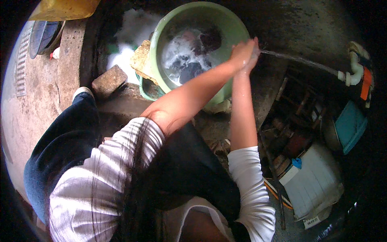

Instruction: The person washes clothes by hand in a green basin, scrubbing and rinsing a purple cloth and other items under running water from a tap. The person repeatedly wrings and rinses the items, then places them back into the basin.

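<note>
My left hand [242, 56] lies against my right hand [254, 57], both wet, over the right rim of a large light-green plastic basin [154, 48]. A thin stream of water [296, 59] shoots sideways from a white plastic pipe outlet [344, 78] on the right and reaches the hands. The palms overlap, so anything between them is hidden. Inside the basin, dark cloth [190, 72] sits in water under white suds [178, 48]. A dark reddish piece of cloth [211, 39] shows at the basin's far side.
Under the basin's left side is a rough stone block [142, 59], with a brick [109, 81] nearby. White foam [122, 60] covers the floor there. A yellow container [65, 10] and a blue plastic basket [43, 36] stand upper left. At right are a teal plastic container [350, 127] and a white panel [313, 181].
</note>
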Demonstrator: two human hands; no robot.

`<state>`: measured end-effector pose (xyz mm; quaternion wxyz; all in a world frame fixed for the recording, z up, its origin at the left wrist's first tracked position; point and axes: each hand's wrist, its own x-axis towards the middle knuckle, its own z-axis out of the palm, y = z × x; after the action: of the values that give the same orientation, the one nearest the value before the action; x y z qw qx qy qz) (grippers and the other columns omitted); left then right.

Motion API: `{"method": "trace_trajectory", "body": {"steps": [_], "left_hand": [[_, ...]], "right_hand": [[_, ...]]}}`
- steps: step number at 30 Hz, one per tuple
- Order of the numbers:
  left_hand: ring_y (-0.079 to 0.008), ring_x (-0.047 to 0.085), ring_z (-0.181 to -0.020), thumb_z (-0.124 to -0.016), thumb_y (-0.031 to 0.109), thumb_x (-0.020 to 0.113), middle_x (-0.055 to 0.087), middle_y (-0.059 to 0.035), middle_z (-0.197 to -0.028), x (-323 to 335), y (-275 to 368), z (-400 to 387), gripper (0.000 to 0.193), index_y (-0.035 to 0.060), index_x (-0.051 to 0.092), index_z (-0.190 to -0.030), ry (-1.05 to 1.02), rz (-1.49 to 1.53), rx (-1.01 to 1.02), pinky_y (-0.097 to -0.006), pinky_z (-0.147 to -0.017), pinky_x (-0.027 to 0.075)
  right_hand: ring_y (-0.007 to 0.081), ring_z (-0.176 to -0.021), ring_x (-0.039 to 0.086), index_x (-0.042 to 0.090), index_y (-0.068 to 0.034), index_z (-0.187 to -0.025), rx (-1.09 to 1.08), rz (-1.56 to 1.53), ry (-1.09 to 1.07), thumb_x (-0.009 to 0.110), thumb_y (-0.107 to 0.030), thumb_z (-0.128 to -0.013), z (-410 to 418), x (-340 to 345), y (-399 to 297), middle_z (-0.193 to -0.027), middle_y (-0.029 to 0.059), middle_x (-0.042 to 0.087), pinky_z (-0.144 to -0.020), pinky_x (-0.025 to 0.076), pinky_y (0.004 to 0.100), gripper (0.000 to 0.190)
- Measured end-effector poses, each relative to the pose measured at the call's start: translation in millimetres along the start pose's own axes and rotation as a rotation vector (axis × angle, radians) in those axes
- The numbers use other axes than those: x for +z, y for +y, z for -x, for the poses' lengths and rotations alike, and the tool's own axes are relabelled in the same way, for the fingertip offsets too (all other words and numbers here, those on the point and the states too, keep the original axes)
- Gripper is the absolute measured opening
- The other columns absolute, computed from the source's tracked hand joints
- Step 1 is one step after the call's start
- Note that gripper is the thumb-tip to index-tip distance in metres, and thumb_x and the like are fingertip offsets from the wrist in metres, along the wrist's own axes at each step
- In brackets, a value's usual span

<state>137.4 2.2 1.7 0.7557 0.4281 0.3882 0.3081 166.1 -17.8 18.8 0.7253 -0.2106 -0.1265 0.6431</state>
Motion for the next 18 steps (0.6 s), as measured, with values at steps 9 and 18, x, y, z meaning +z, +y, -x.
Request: {"method": "trace_trajectory", "body": {"steps": [9, 18], "left_hand": [[-0.0193, 0.041, -0.099, -0.082, 0.01, 0.029, 0.047, -0.0084, -0.1, 6.5, 5.0, -0.5, 0.023, 0.008, 0.048, -0.095, -0.09, 0.182, -0.011, -0.0299, -0.088, 0.028], [-0.0163, 0.049, -0.074, -0.083, 0.026, 0.037, 0.054, -0.0088, -0.082, 1.6, -10.1, -6.3, 0.028, 0.0051, 0.05, -0.096, 0.008, 0.359, -0.03, -0.0301, -0.065, 0.04]], "right_hand": [[0.0191, -0.098, 0.045, 0.044, -0.003, -0.109, -0.37, 0.891, 0.692, 0.039, -0.024, -0.079, -7.8, 24.6, 5.3, -0.106, 0.0074, 0.048, -0.085, 0.034, 0.0304, 0.037], [0.02, -0.106, 0.041, 0.044, -0.001, -0.107, -0.349, 0.641, 0.633, 0.04, -0.024, -0.076, 12.2, 31.6, 10.9, -0.115, 0.0094, 0.044, -0.089, 0.031, 0.031, 0.039]]}}
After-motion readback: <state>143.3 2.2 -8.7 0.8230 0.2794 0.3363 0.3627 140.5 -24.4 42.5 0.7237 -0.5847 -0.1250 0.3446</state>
